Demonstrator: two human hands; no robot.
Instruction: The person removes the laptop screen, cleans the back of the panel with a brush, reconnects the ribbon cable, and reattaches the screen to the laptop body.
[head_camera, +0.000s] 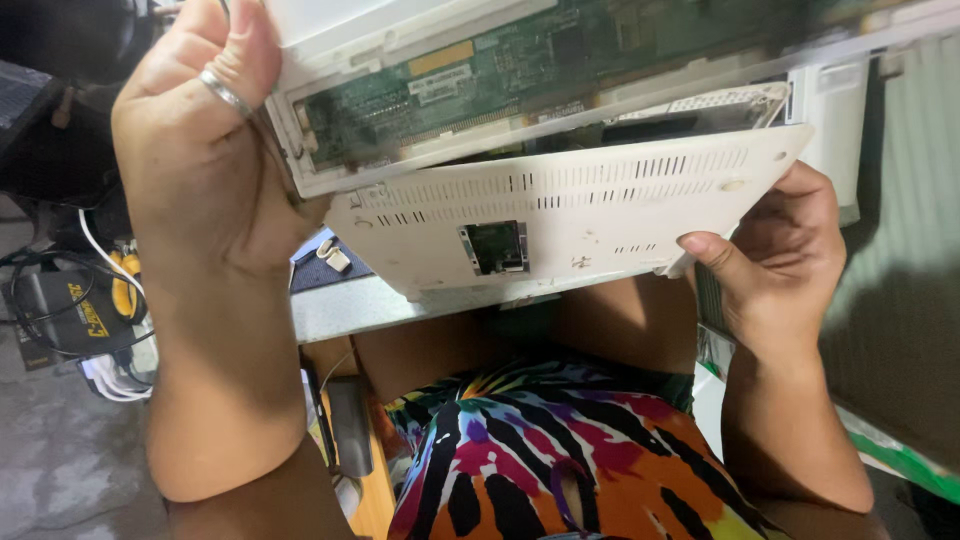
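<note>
A white laptop is held up in front of me, partly taken apart. Its base cover (570, 205), a white vented panel with a small square opening, faces me. Above it, the lid part (400, 60) shows a green circuit board (480, 75) inside a white frame. My left hand (200, 150), wearing a ring, grips the left edge of the lid part. My right hand (775, 255) holds the right corner of the base cover, thumb on its face.
Below the laptop are my lap and a tie-dye garment (560, 460). At the left lie black and white cables (100, 370), a yellow-and-black tool (125, 285) and a dark box. A grey table edge (345, 305) carries a small white part (335, 255).
</note>
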